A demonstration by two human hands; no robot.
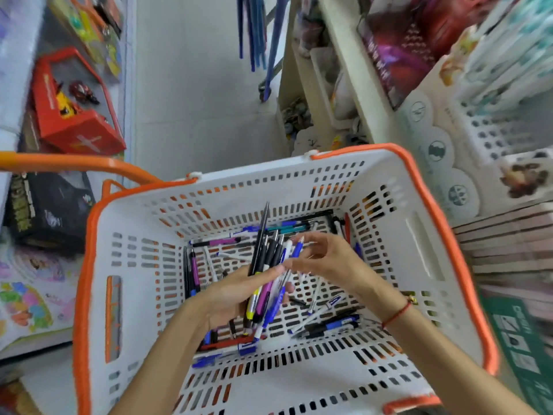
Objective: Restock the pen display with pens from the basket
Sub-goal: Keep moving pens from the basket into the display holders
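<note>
Both hands work over a white slotted plastic basket (419, 223) with an orange rim.

The left hand (239, 290) grips a bundle of mixed plastic pens (266, 277); the right hand (332, 259) pinches a blue-and-white pen (296, 249) at the bundle's top. Loose pens (329, 323) lie on the basket floor.

Both forearms are bare with no sleeves showing, the left hand (236, 295) wears nothing, and a thin red string bracelet (396, 316) with a small gold-coloured bead circles the wrist of the right hand (326, 259).
</note>
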